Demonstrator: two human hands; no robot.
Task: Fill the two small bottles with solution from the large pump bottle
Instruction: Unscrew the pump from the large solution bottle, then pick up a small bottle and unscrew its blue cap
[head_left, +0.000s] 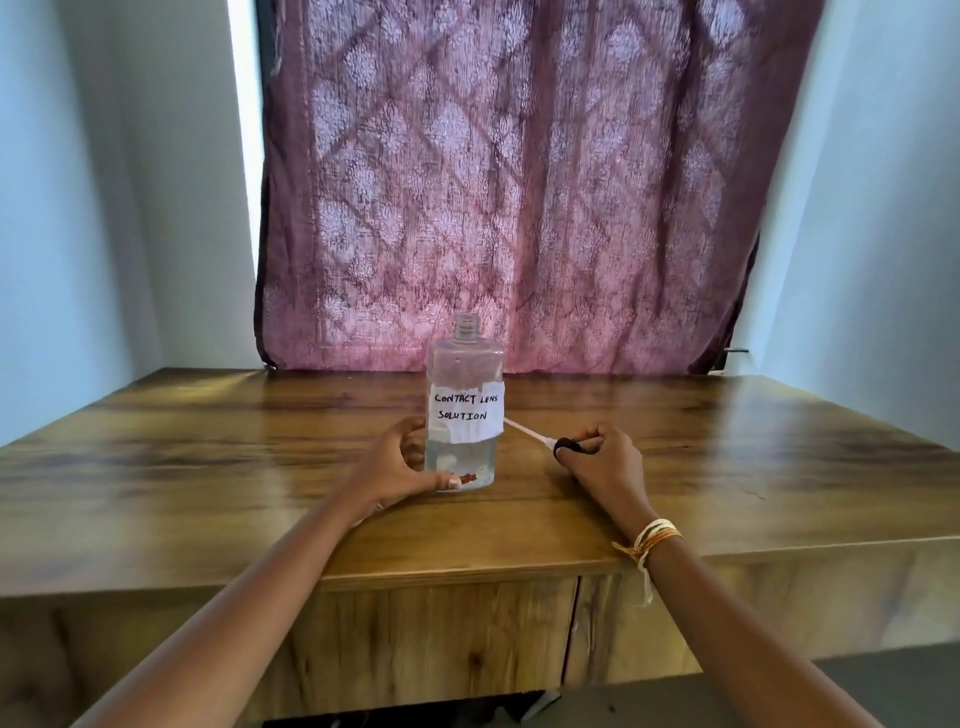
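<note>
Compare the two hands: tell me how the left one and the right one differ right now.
The left hand curls around the base of the large bottle, which stands upright and open at the neck; the right hand holds the removed pump head, its thin tube pointing toward the bottle. The right wrist wears a thread band; the left wrist is bare. Both are low over the wooden table.

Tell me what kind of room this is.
Probably a room in a home, not a lab: a wooden table with cabinet doors below, a patterned maroon curtain between plain pale walls, and a hand-labelled "Contact Lens Solution" bottle.
</note>
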